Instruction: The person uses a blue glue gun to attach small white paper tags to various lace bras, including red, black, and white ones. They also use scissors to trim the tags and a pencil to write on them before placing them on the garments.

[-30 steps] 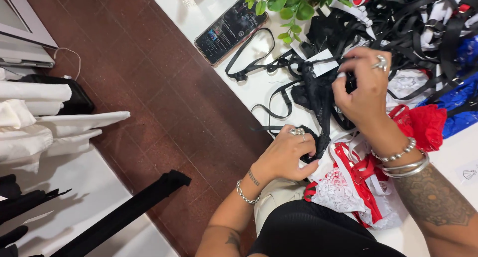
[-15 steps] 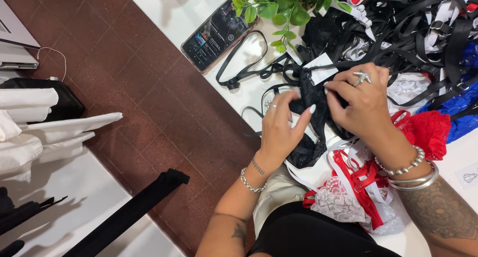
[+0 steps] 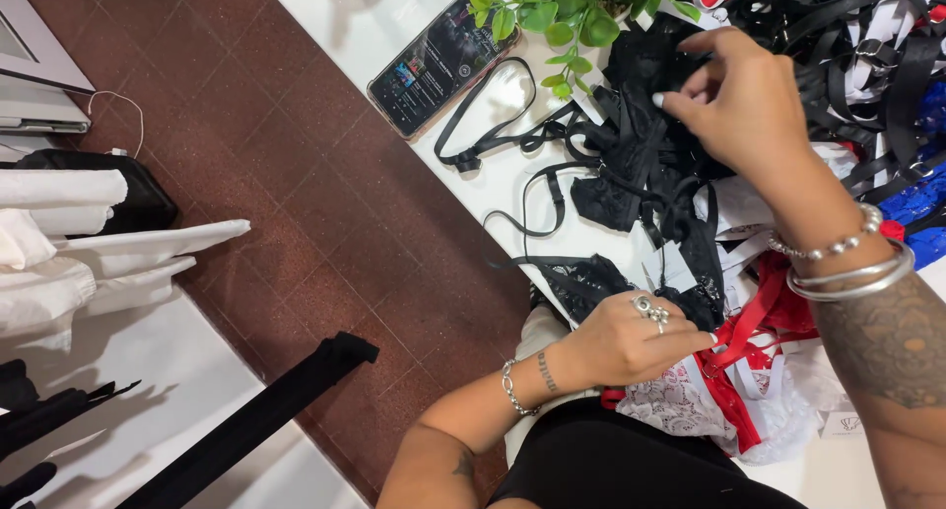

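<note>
The hands are now pulling apart: a moment ago both were meeting over the black lace garment (image 3: pixel 645 189) at the middle of the table, and now the right hand (image 3: pixel 744 100) is lifting toward the far pile while the left hand (image 3: pixel 631 341) is dropping back to the near edge. The camera is also sitting closer, so everything is looking bigger.

The right hand is pinching the top of the black lace garment between thumb and fingertips, the other fingers loosely curled. The left hand is closing into a loose fist on the lower end of the same piece, so the garment is stretching between the 2 hands across the white table (image 3: pixel 394 16), just above the red and white lace (image 3: pixel 719 391).

Counting up: 2 hands, 1 phone (image 3: pixel 439 66) lying screen-up near the table's edge, 1 green plant (image 3: pixel 572 6) trailing over the far side, 2 rings showing on the left hand, 1 chain bracelet (image 3: pixel 512 391) on the left wrist, and about 3 bangles (image 3: pixel 847 268) stacking on the right wrist. A blue lace piece (image 3: pixel 921 208) is peeking in at the right.

The heap of black straps (image 3: pixel 867 56) is too tangled to count, and it is running off the top and right edges. The left palm is turned away, so exactly how much fabric it is gripping is hard to tell. White folded cloths (image 3: pixel 69 233) at the left are cut off by the frame.
</note>
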